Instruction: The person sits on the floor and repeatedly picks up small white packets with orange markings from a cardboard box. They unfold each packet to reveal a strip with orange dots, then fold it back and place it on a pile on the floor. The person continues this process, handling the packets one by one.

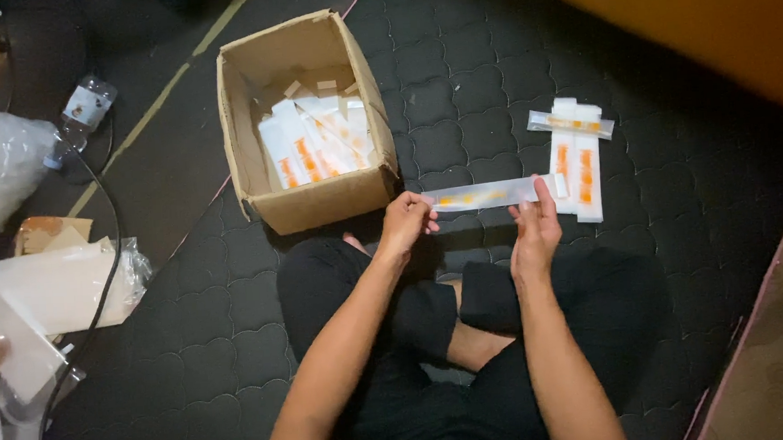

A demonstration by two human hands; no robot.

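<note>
I sit cross-legged on a dark quilted mat (456, 92). Both hands hold one long clear packet (488, 193) with orange marks, stretched level between them. My left hand (405, 224) pinches its left end, and my right hand (537, 228) grips its right end. Just beyond my right hand lie a few similar white packets (576, 161) on the mat, one laid crosswise on top. An open cardboard box (306, 202) stands ahead of my left hand, with several white and orange packets (316, 144) inside.
A plastic bottle (78, 116) and a black cable (107, 253) lie at the left. Clear plastic bags and wrapping (47, 287) pile up at the far left. An orange-brown surface (711, 16) borders the mat at the top right.
</note>
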